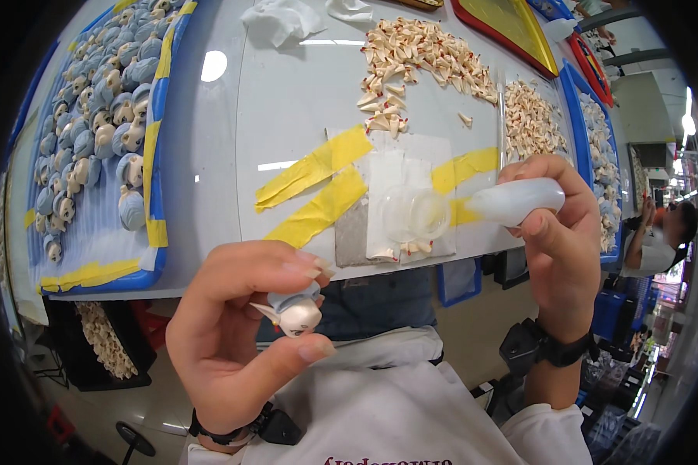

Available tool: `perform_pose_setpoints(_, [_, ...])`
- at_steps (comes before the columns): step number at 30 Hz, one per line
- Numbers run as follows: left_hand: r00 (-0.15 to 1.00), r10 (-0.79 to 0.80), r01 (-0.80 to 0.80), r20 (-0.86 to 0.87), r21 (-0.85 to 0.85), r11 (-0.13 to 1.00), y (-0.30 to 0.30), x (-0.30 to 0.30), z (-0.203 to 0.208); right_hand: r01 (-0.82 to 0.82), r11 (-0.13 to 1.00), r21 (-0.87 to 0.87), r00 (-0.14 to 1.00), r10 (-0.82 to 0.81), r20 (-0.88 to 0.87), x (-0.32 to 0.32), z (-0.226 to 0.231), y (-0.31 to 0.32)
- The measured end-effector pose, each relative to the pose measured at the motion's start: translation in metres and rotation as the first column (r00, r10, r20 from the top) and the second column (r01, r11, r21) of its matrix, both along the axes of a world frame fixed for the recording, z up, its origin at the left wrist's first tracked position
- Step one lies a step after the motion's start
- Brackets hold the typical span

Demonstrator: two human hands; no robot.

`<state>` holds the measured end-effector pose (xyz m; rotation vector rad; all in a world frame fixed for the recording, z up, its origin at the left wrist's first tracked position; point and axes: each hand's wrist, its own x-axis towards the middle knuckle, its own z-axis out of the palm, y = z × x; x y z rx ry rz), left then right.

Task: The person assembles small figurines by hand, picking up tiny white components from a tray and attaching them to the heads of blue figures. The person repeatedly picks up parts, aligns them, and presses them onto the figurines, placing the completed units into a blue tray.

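Note:
Between the thumb and fingers of my left hand (221,325) is a small doll head (300,318) with blue-grey hair, a pale face and a pointed ear with a red dot near it. My right hand (570,232) grips a translucent white squeeze bottle (523,203), tilted with its narrow end toward the left. Left of that end stands a clear round jar (430,215) on folded white tissue (383,170). Yellow tape strips (318,203) lie around this work spot. A few pale pointed ear pieces (419,247) lie at the tissue's near edge, by the jar.
Many blue-haired heads fill a blue tray (153,240) at the left. Loose ear pieces (430,50) are heaped at the back, with another pile (531,116) farther right. A blue bin (578,93) and a red-rimmed yellow tray (520,31) border the right side. Crumpled tissue (283,22) lies far back.

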<state>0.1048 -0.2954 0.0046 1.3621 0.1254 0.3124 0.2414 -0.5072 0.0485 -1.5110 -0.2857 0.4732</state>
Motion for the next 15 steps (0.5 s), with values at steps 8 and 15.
perform_pose_setpoints(8, [0.995,0.070,-0.078,-0.074,-0.098,0.992,-0.006,-0.002,0.000,0.073,0.974,-0.214,0.964,-0.014,0.265,-0.001,0.007,0.017])
perform_pose_setpoints(15, [0.997,0.045,-0.045,-0.062,-0.001,0.999,-0.003,-0.001,-0.004,0.145,0.936,-0.320,0.881,0.024,0.472,-0.007,0.018,0.025])
